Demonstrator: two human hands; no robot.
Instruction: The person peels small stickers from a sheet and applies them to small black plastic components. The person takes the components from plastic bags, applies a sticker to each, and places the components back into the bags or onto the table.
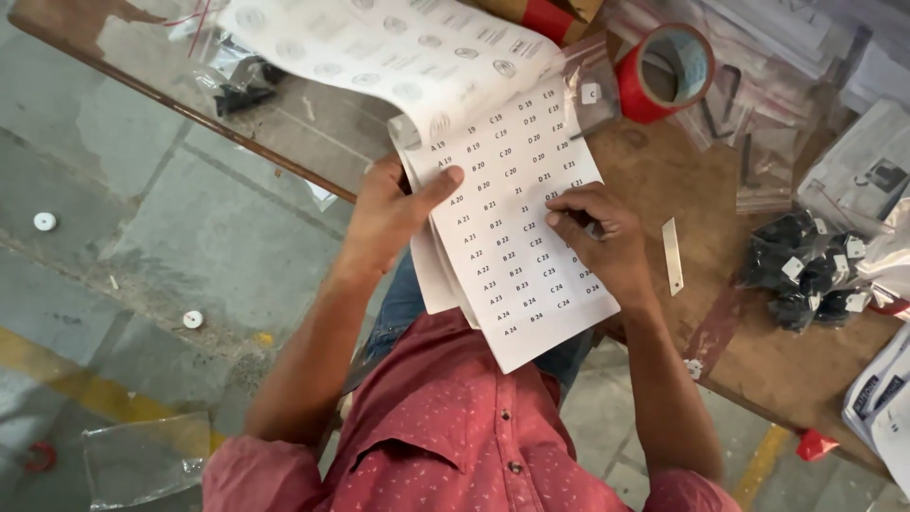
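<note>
Left hand (393, 213) grips the edge of a glossy white sticker sheet (517, 228) over the person's lap, thumb on top; right hand (597, 237) pinches at one small label; nearby, a red tape roll (664, 74) lies on the worn wooden tabletop (758, 360).

bare table (654, 180) right of right hand (597, 237), tape roll (666, 72) beyond

Two hands, left (384, 213) and right (602, 237), showed at frame centre; one red tape roll (664, 71) lay upper right; two white discs (45, 221) (192, 320) dotted the floor at left.
</note>
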